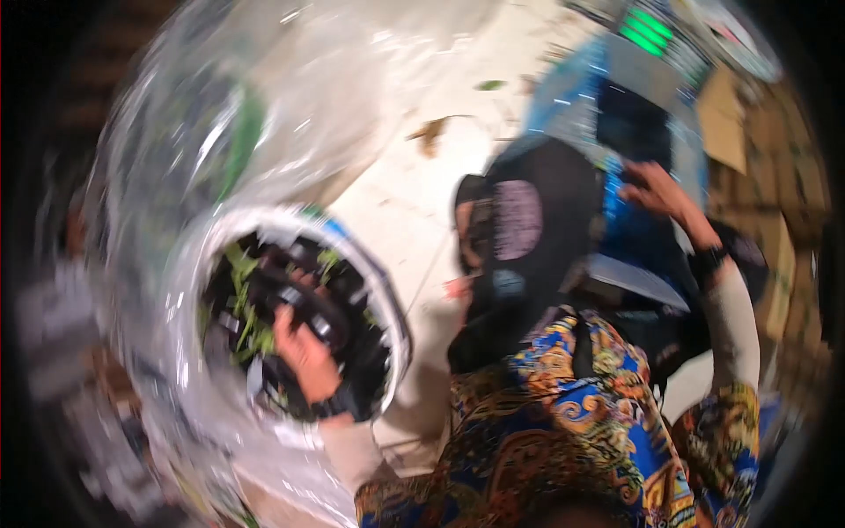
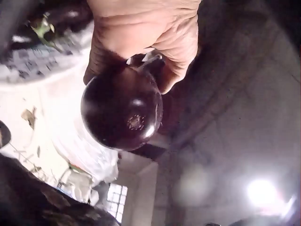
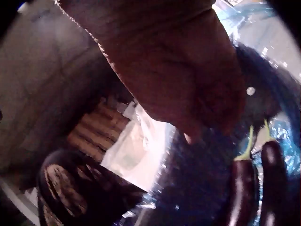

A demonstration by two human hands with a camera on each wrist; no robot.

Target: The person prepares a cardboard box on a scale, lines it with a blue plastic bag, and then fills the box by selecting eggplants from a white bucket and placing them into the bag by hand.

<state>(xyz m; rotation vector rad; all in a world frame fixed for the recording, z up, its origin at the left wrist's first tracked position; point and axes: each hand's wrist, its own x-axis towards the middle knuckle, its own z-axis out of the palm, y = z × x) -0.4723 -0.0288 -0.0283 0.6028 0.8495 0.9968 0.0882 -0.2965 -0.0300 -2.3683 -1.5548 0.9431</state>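
In the left wrist view my left hand (image 2: 146, 28) grips a dark purple eggplant (image 2: 117, 110), whose rounded blossom end faces the camera. The head view shows the same hand (image 1: 308, 356) over a round white-rimmed basket (image 1: 400, 339) of dark eggplants and green leaves, blurred by motion. My right hand (image 1: 656, 189) reaches over a container lined with blue plastic (image 1: 613, 198), its fingers loosely extended. Two eggplants with green stems, one (image 3: 242, 188) beside the other (image 3: 273, 174), lie on that plastic below the right hand (image 3: 188, 80); its fingertips are mostly hidden there.
Clear plastic sheeting (image 1: 299, 97) spreads around and behind the basket. Dry leaves (image 1: 429, 136) lie on the pale floor (image 1: 387, 207). A dark-clothed leg (image 1: 554, 211) stands between basket and container. Cardboard boxes (image 1: 775, 246) line the right side.
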